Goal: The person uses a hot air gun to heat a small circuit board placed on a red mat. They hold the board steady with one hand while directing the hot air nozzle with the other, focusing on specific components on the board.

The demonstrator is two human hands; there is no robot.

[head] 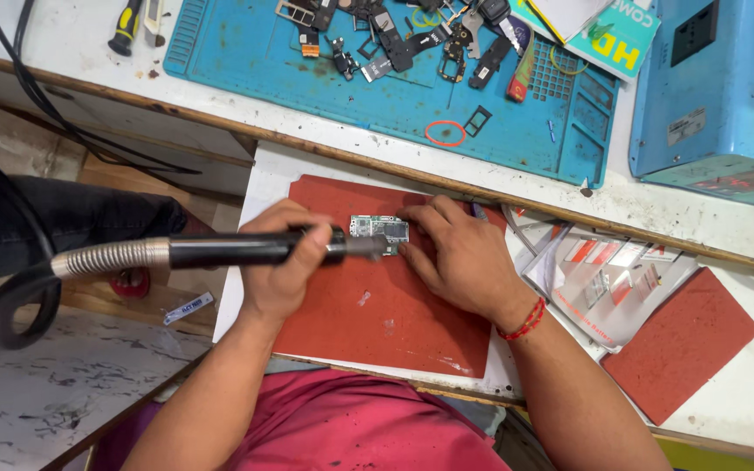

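The circuit board [379, 232] lies on the red mat [377, 323] at the middle of the pull-out shelf, pinned at its right end by the fingers of the flat-spread right hand [460, 257]. The left hand [279, 266] is closed around a black hot-air wand [246, 250], its nozzle over the board. Behind, the blue mat [307, 78] holds loose phone parts [394, 39] in its trays.
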